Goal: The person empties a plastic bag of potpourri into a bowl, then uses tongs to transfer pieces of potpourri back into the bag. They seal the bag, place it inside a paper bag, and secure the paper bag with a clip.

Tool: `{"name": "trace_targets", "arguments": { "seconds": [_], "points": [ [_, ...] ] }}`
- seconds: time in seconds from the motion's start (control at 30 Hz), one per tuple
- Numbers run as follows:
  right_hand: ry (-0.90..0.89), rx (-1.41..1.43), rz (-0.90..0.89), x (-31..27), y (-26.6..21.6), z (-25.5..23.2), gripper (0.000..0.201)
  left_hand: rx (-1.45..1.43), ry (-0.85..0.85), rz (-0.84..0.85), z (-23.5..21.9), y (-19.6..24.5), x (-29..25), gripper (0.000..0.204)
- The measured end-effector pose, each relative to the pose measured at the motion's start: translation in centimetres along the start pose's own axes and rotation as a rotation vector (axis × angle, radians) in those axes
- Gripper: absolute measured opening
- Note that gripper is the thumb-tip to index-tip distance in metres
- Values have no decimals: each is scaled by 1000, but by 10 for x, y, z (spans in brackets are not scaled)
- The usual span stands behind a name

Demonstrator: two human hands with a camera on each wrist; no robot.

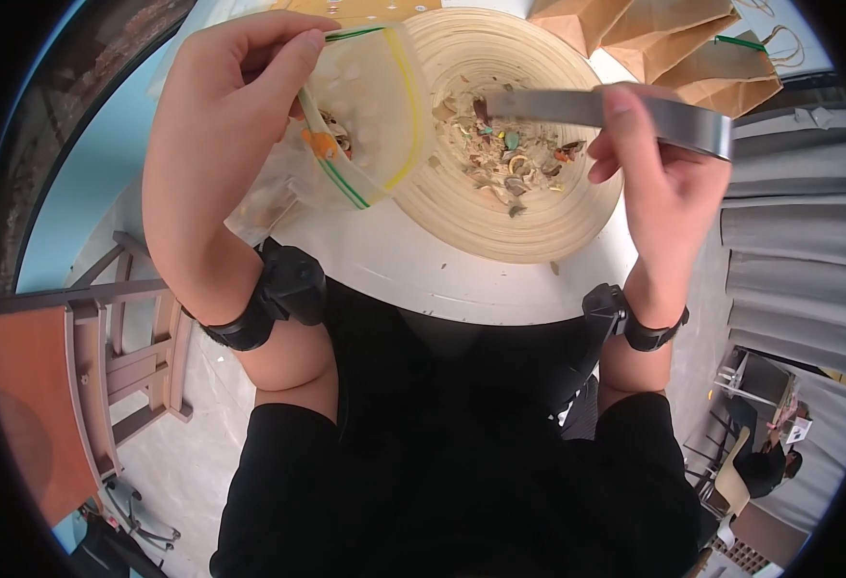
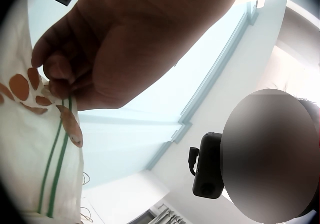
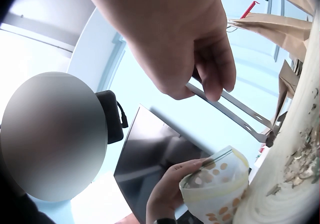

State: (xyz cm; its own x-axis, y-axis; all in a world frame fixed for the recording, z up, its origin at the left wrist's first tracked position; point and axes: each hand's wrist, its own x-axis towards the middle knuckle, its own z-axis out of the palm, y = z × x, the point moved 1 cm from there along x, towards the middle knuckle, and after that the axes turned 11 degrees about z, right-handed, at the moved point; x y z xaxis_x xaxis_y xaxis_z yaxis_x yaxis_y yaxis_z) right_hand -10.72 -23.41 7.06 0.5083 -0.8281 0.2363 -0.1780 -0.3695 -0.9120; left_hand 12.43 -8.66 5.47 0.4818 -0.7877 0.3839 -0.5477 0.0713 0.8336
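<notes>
My left hand [image 1: 216,120] pinches the top edge of a translucent zip bag [image 1: 375,120], printed with orange spots and edged in green and yellow lines. The bag's mouth gapes in the right wrist view, facing the plate. Metal tongs [image 1: 563,106] are held between the thumb and fingers of my right hand [image 1: 664,169]. Their tips nip a small dark dried piece [image 3: 270,138] above a round, pale wooden plate [image 1: 529,241]. A loose heap of dried petal and leaf bits [image 1: 505,159], in brown, green, yellow and red, lies in the plate's middle.
Brown paper bags [image 1: 654,43] with string handles stand behind the plate at the right. The white round table [image 1: 384,270] carries a few stray crumbs near its front edge. A wooden chair [image 1: 134,361] stands at the left; another person [image 1: 765,472] sits far off at the right.
</notes>
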Motion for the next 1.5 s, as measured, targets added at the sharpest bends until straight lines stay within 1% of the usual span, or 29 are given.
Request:
{"name": "trace_targets", "arguments": {
  "seconds": [0.07,0.13,0.17,0.27,0.3,0.4,0.43,0.57,0.67,0.77,0.87,0.97,1.07,1.17,1.23,1.3,1.4,1.43,1.5],
  "points": [
    [19,99,-88,-3,-10,5,19,18,29,-6,2,0,0,24],
    [9,143,-193,-7,-16,14,25,24,4,-32,2,4,1,25],
    [-43,102,-223,-7,-17,16,27,26,-9,-46,1,6,1,26],
    [-68,261,-56,1,-5,9,18,21,-6,-41,0,5,1,26],
    [17,250,5,3,-2,5,18,19,-4,-40,-1,5,2,26],
    [54,-51,137,11,8,-12,22,10,2,-41,-3,4,0,26],
    [41,-162,195,12,11,-15,30,5,-2,-35,-3,3,1,26],
    [39,-299,260,12,21,-13,31,4,31,-13,4,0,1,24],
    [27,-391,236,11,21,-11,30,10,26,-1,4,0,1,24],
    [43,-377,192,10,22,-10,35,4,23,0,3,-2,2,24],
    [39,-377,194,10,24,-10,34,-3,19,-2,4,-3,2,24],
    [32,-347,159,9,21,-12,25,-5,-12,-35,3,2,3,26],
    [68,-232,118,10,14,-12,27,-5,-21,-38,4,3,4,25],
    [96,33,-26,5,-4,-3,21,18,-12,-50,4,4,4,25],
    [52,67,-174,0,-18,6,24,18,-17,-53,5,4,5,26],
    [-14,145,-298,1,-20,7,25,19,-23,-51,7,5,6,26],
    [-51,133,-216,8,-11,-2,26,16,-12,-35,5,2,5,25],
    [-39,238,-114,10,-7,-3,19,19,-2,-20,5,0,5,25],
    [-49,-11,-82,12,9,-5,19,25,9,-5,3,-2,4,25]
  ]
}}
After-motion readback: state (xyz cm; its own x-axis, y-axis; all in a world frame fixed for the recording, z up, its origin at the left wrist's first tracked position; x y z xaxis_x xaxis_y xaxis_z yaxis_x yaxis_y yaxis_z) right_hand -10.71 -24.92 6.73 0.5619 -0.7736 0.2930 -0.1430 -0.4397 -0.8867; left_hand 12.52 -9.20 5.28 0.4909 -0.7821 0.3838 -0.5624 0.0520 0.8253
